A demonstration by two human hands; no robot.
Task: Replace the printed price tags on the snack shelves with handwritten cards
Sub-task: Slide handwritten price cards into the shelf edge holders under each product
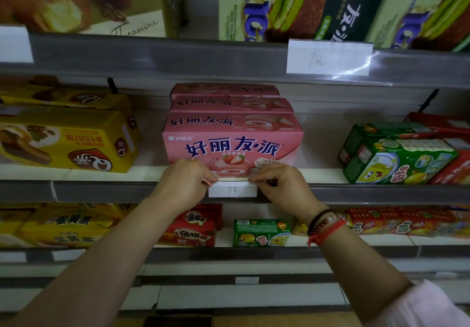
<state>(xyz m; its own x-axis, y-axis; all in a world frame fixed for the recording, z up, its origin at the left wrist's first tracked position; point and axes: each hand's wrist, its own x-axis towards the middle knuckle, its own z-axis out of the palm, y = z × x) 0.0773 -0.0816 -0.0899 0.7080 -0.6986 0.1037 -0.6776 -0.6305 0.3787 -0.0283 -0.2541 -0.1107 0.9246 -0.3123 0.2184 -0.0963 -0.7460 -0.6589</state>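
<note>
Left hand [184,178] and right hand [281,183] both up at the grey shelf rail [381,193], fingers curled narrow, each pinching a top corner of the handwritten card [232,191]. Card lying flat in the rail between the two hands, faint pencilled figures on white. Just above the knuckles, pink strawberry-pie boxes [232,143]. Further up, right of the right hand, a second handwritten card [328,58] in the upper rail. Bracelets [324,225] on the right wrist.
</note>
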